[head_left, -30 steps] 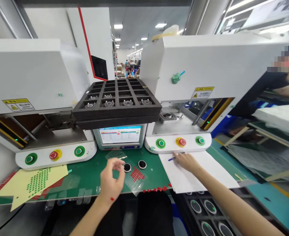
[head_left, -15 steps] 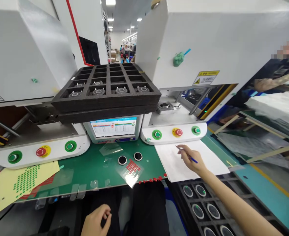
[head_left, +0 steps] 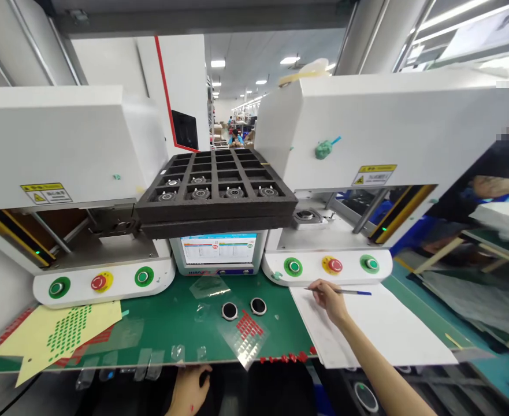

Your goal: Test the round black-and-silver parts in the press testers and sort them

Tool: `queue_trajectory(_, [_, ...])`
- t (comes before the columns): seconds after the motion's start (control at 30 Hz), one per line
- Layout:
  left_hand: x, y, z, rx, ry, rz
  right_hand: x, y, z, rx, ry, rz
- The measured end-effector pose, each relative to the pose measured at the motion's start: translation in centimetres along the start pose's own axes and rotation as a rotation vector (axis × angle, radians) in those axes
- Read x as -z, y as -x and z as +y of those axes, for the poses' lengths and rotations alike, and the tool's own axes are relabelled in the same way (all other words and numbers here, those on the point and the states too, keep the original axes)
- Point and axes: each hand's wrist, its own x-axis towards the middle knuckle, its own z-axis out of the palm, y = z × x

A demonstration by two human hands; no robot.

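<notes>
Blue-ended slim pen (head_left: 358, 293) in right hand (head_left: 330, 301), fingers closed round it, pen slanting almost level over white paper sheets (head_left: 397, 332) at right of green tabletop (head_left: 150, 326). Tip near sheets' upper left corner; contact, cannot tell. Left hand (head_left: 191, 391) low at tabletop's front edge, fingers loosely curled, cannot tell if gripping anything. Mid-tabletop, 2 round black discs with silver rims (head_left: 258, 306), apart, near clear plastic sheet (head_left: 249, 346) bearing red stickers (head_left: 249, 325).

pen (head_left: 359, 293): 1 | discs (head_left: 229, 311) on bench (head_left: 159, 323): 2 | green buttons (head_left: 294, 267): 4 | red buttons (head_left: 335, 265): 2
</notes>
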Motion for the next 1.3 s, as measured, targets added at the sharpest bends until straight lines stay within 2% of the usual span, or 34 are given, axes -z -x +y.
queue_trajectory(0.17, [-0.7,-1.7,-0.2,0.086,-0.058,0.001,0.0,-0.2,1.8,-0.070,-0.134,0.163])
queue_trajectory(0.27, [-1.1,-2.0,0.1,0.102,-0.057,-0.007,0.2,-0.1,2.0,-0.075,-0.182,0.217])
queue_trajectory(0.47, [-1.9,-1.7,0.5,0.148,-0.002,0.010,-0.3,0.4,1.6,-0.070,-0.256,0.200])
queue_trajectory(0.87, [-2.7,-1.5,-1.1,0.149,0.094,0.024,-0.2,0.5,1.9,-0.115,-0.271,0.231])
queue_trajectory(1.3, [-3.4,-1.5,-1.0,0.169,0.066,0.077,-0.4,0.4,2.0,-0.118,-0.274,0.260])
